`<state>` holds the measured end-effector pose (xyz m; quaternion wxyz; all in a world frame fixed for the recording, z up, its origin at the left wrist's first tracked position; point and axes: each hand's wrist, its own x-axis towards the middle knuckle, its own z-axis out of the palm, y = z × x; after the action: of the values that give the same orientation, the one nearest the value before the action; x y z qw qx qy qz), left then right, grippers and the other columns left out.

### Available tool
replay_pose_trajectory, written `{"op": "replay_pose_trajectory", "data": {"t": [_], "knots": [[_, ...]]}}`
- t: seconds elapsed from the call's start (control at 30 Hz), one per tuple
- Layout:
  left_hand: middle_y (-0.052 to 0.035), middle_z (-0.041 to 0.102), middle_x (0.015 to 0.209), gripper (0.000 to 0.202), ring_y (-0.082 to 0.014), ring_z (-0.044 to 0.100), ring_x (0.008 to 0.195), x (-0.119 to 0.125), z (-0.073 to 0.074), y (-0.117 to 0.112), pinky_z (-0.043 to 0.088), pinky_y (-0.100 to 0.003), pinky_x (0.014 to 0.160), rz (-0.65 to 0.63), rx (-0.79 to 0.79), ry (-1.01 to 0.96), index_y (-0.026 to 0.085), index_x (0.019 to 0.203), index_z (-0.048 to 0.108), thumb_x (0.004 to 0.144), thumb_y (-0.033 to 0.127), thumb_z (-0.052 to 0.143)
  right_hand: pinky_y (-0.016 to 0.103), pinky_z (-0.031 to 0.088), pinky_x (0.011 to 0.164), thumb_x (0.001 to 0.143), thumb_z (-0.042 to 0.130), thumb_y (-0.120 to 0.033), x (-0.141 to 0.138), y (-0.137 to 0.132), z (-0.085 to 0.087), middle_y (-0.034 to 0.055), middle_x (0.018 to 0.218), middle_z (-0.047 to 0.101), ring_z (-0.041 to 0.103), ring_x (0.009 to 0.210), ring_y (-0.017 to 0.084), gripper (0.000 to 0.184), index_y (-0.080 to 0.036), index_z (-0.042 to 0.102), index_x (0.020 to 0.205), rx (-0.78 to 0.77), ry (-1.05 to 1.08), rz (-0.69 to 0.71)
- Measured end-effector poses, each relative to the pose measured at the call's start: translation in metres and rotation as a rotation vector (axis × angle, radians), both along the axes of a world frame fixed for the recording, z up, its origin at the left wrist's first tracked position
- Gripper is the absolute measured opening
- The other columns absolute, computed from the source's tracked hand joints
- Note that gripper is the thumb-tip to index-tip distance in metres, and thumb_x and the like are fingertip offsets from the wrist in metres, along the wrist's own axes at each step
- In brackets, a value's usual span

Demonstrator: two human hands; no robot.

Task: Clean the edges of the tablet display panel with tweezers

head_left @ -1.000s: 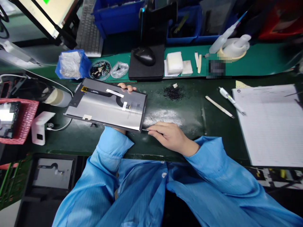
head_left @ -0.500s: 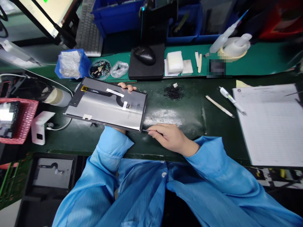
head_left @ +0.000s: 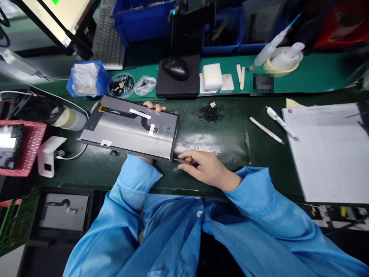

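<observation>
A tablet-sized LCD screen panel is held up tilted over the bench, its silver back facing me, with a dark flex cable and white tape strips on it. My left hand supports it from beneath; fingertips curl over the far edge and the palm is hidden. At the panel's near right corner, my right hand grips slim metal tweezers between thumb and fingers. Their tip meets that corner, though whether it pinches anything is too small to tell.
Black scraps lie in a pile beyond my right hand. Rightward are a flat stick, a pen and a paper form. A mouse and a dish of small parts sit behind. Another panel rests in a tray lower left.
My right thumb and fingers have spread slightly, exposing more of the tweezers. The panel and my left hand stay nearly where they were.
</observation>
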<state>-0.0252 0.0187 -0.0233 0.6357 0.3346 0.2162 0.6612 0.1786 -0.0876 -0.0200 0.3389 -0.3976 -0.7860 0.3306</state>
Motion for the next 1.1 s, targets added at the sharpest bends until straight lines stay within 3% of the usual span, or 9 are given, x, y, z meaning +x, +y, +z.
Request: {"op": "replay_pose_trajectory", "data": {"t": [0.23, 0.47, 0.57, 0.8, 0.93, 1.1], "knots": [[-0.0082, 0.057, 0.095, 0.059, -0.0215, 0.060, 0.106, 0.0014, 0.0043, -0.0031, 0.043, -0.037, 0.113, -0.032, -0.011, -0.027, 0.022, 0.097, 0.063, 0.106, 0.046, 0.010, 0.028, 0.057, 0.072, 0.106, 0.055, -0.029, 0.0002, 0.0024, 0.0004, 0.0057, 0.096, 0.080, 0.075, 0.082, 0.018, 0.023, -0.020, 0.075, 0.102, 0.089, -0.007, 0.055], [-0.0078, 0.055, 0.094, 0.049, -0.0218, 0.059, 0.105, 0.0009, -0.0012, 0.0005, 0.043, -0.038, 0.113, -0.032, 0.035, -0.038, 0.022, 0.097, 0.064, 0.103, 0.050, 0.025, 0.026, 0.055, 0.066, 0.101, 0.063, -0.036, 0.0003, -0.0001, 0.0020, 0.0016, 0.082, 0.078, 0.073, 0.070, 0.016, 0.019, -0.022, 0.074, 0.107, -0.040, 0.000, 0.011], [-0.0090, 0.055, 0.095, 0.049, -0.0225, 0.059, 0.105, -0.0002, -0.0038, 0.0022, 0.044, -0.037, 0.111, -0.045, 0.061, -0.069, 0.022, 0.097, 0.066, 0.102, 0.050, 0.026, 0.027, 0.057, 0.070, 0.103, 0.060, -0.034, -0.0001, -0.0001, 0.0023, 0.0026, 0.088, 0.080, 0.074, 0.074, 0.017, 0.018, -0.023, 0.075, 0.103, -0.020, -0.020, 0.029], [-0.0081, 0.053, 0.089, 0.059, -0.0208, 0.059, 0.098, 0.0059, -0.0006, 0.0022, 0.042, -0.040, 0.114, 0.041, -0.001, -0.075, 0.020, 0.093, 0.059, 0.104, 0.048, 0.008, 0.028, 0.057, 0.073, 0.107, 0.052, -0.030, 0.0006, 0.0014, 0.0013, 0.0047, 0.092, 0.080, 0.075, 0.078, 0.018, 0.026, -0.020, 0.076, 0.106, 0.052, -0.017, 0.070], [-0.0093, 0.053, 0.085, 0.053, -0.0231, 0.057, 0.095, 0.0082, 0.0000, 0.0043, 0.044, -0.042, 0.111, 0.146, -0.051, 0.001, 0.023, 0.088, 0.057, 0.103, 0.049, 0.013, 0.025, 0.054, 0.065, 0.102, 0.063, -0.035, 0.0004, -0.0013, 0.0023, 0.0010, 0.080, 0.078, 0.072, 0.066, 0.015, 0.020, -0.021, 0.074, 0.110, -0.041, -0.005, 0.015], [-0.0093, 0.058, 0.087, 0.042, -0.0262, 0.057, 0.099, 0.0051, -0.0021, 0.0052, 0.040, -0.045, 0.115, 0.119, -0.004, 0.024, 0.026, 0.089, 0.061, 0.097, 0.054, 0.031, 0.027, 0.056, 0.072, 0.105, 0.058, -0.034, -0.0002, 0.0001, 0.0011, 0.0038, 0.093, 0.080, 0.074, 0.078, 0.017, 0.021, -0.022, 0.075, 0.103, 0.025, -0.008, 0.040]]}}
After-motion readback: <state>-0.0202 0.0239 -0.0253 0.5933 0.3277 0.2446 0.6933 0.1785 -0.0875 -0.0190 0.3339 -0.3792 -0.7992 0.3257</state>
